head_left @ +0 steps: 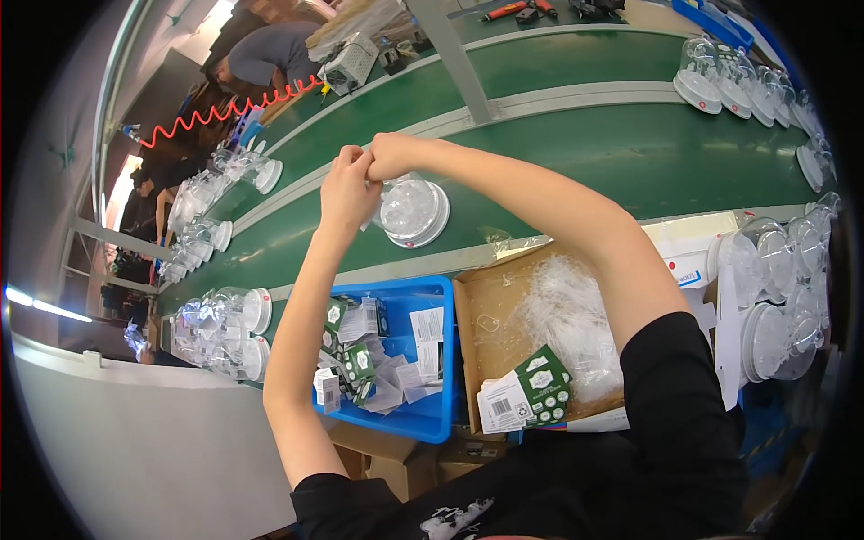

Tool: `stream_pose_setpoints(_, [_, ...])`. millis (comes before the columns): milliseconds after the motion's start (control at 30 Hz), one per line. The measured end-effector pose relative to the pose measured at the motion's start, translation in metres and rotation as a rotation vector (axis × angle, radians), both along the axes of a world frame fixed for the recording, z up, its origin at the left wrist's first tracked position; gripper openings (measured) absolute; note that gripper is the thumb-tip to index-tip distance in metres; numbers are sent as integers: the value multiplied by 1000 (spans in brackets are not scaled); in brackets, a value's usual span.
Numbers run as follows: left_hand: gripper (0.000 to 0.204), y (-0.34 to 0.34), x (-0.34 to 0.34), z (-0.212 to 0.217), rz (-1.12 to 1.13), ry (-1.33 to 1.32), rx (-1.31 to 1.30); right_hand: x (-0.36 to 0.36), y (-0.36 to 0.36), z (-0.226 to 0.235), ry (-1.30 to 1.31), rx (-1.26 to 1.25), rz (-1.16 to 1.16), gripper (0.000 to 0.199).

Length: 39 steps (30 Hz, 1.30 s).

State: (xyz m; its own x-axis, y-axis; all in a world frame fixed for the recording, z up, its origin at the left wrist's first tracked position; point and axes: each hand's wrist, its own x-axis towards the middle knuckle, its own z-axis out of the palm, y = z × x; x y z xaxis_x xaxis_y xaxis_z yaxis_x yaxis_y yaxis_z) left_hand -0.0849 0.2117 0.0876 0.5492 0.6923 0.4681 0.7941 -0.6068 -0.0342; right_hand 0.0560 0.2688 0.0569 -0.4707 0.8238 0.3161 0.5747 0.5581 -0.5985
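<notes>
My left hand (346, 191) and my right hand (399, 156) meet over the green conveyor belt, fingertips pinched together. Whatever lies between the fingers is too small and too covered to make out. Just below them a clear plastic dome on a round white base (418, 214) rests on the belt, its top partly hidden behind my hands. Nearer me, a cardboard box (477, 360) holds a heap of thin clear plastic strands (567, 315) and a stack of green and white cards (531, 396). Beside it a blue bin (435, 297) contains loose cards (358, 360).
More domed items (247, 310) crowd the belt's left end, and others (774, 279) stack at my right. A further row (720, 81) stands at the far right. A metal post (454, 63) rises beyond the belt. Past a red coiled hose (234, 110), a person (274, 54) bends over.
</notes>
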Motion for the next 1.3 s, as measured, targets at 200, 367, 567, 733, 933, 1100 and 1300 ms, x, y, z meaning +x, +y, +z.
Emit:
stream_pose_setpoints(200, [31, -6, 7, 7, 57, -17, -170, 7, 6, 11, -85, -218, 143, 40])
stream_pose_setpoints(367, [26, 0, 14, 12, -24, 21, -183, 16, 21, -6, 11, -134, 152, 35])
stream_pose_setpoints(567, [13, 19, -26, 10, 65, -53, -295, 55, 23, -35, -74, -20, 216, 31])
stream_pose_setpoints(733, [12, 67, -33, 19, 14, -100, -376, 210, -34, -62, -790, -304, 2, 73])
stream_pose_setpoints(933, [12, 174, 18, 54, -104, 6, -170, 293, -66, -101, -685, -308, -167, 104])
stream_pose_setpoints(1100, [12, 236, 65, 43, -147, 29, -64, 283, -64, -110, -709, -279, -208, 104])
stream_pose_setpoints(1300, [11, 283, 104, -16, -116, -128, 94, 274, -69, -104, -688, -367, -203, 104])
